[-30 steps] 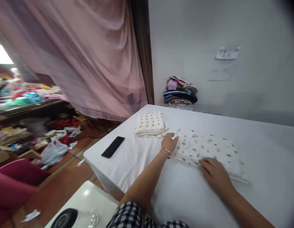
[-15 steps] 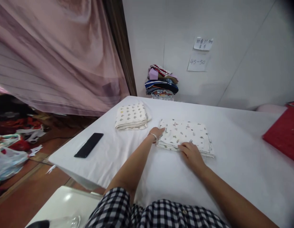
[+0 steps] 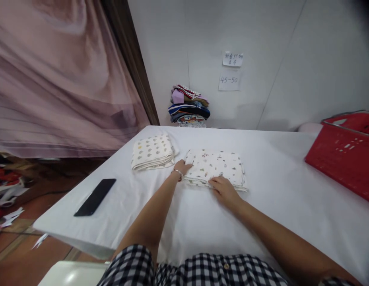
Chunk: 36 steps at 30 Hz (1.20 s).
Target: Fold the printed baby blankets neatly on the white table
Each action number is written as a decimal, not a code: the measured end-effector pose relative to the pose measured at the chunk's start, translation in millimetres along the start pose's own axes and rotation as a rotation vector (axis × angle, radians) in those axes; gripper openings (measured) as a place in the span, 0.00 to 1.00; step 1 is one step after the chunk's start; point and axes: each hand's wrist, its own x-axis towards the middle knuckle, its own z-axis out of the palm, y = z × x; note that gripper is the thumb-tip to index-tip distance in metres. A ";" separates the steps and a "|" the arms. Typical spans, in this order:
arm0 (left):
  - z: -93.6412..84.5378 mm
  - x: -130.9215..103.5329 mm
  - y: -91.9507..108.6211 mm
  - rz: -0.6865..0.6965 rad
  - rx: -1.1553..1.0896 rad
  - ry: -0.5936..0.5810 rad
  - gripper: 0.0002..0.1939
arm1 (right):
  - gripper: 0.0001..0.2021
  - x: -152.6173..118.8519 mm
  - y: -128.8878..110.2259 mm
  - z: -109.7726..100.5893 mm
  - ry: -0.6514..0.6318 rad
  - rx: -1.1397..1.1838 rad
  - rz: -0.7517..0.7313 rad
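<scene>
my two hands are at the folded white cloth with small scattered prints (image 3: 216, 163), which lies flat about midway between the left edge of the tabletop (image 3: 280, 171) and the red plastic basket (image 3: 342, 155) on the right, nearer the far edge than the near one. my left hand (image 3: 182, 170), with a bracelet (image 3: 177, 172) at the wrist, is at the cloth's left end: the thumb reaches over the top layer, while the other fingers are mostly hidden, so i cannot tell whether they pinch the layers from below. my right hand (image 3: 224, 189) is at the cloth's near side, fingers bent over the layered edge and touching the top; whether they close on it or only press, i cannot tell. i take the step in hand to be settling the edges of this bundle, since both hands sit at its borders and the layers show slightly uneven along the near side. the next move, as i judge it, calls for a light, even hold on every layer, so the soft top sheet does not slide off the rest. the bulb-printed folded cloth (image 3: 152, 151) rests toward the far left corner, apart from my left hand; a black smartphone (image 3: 95, 197) lies by the left edge.
</scene>
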 end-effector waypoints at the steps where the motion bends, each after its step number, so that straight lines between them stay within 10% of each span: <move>1: 0.8 -1.5 -1.5 -0.002 0.001 -0.005 0.19 | 0.16 -1.4 -0.3 -1.9 -0.002 0.004 -0.013; 9: 19.2 -38.7 -12.1 0.454 0.173 0.139 0.25 | 0.18 -30.0 20.9 -28.4 0.023 -0.087 0.015; 19: 28.3 -51.4 -28.8 0.532 0.157 0.197 0.21 | 0.24 -63.6 28.6 -32.7 -0.064 -0.197 0.008; 23: 25.0 -77.1 -23.3 0.672 0.209 0.229 0.17 | 0.18 -76.4 46.2 -53.6 0.113 -0.103 0.122; 27: 35.2 -96.4 4.1 0.817 0.167 0.192 0.15 | 0.12 -83.3 65.9 -71.5 0.301 0.159 0.524; 30: 54.0 -104.5 38.9 0.947 0.091 0.143 0.14 | 0.14 -80.3 69.7 -75.8 0.213 0.474 0.856; 36: 91.5 -113.7 95.9 0.950 0.097 0.053 0.12 | 0.09 -74.4 59.3 -64.7 0.094 0.710 0.953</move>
